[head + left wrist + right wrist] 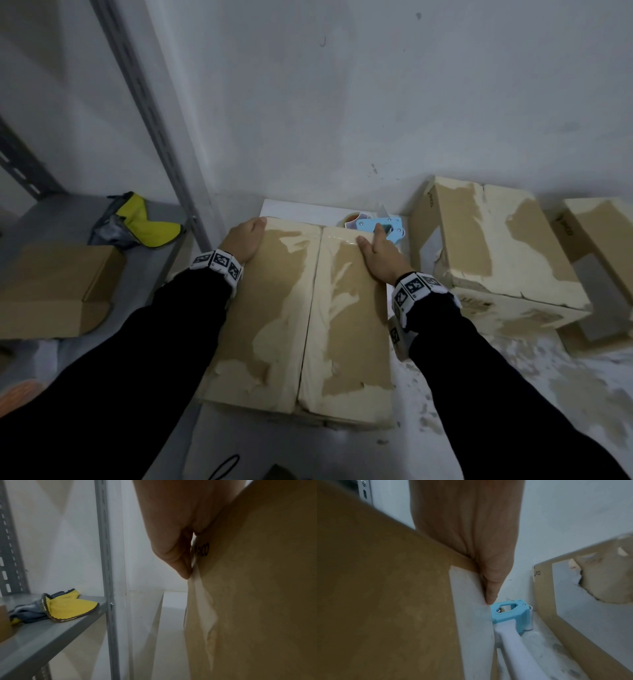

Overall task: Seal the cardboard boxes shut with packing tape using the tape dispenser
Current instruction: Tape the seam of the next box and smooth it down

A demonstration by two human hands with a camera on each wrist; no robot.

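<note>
A worn cardboard box (274, 308) lies in the middle with both top flaps down and the seam running away from me. My left hand (245, 240) rests on its far left corner, fingers straight against the side of the box (257, 601). My right hand (375, 253) lies flat on the right flap near a shiny strip of tape at the far edge. Its fingers (489, 588) press down over that edge of the box (376, 601). The blue tape dispenser (380, 228) lies just behind the box. It shows again as the dispenser (508, 614) with its white handle, held by neither hand.
Two more torn cardboard boxes (496, 246) (603, 240) stand at the right against the wall. A grey metal shelf (68, 219) on the left holds a yellow and grey cloth (147, 222) and a flat carton (58, 281). A shelf upright (154, 113) rises beside the box.
</note>
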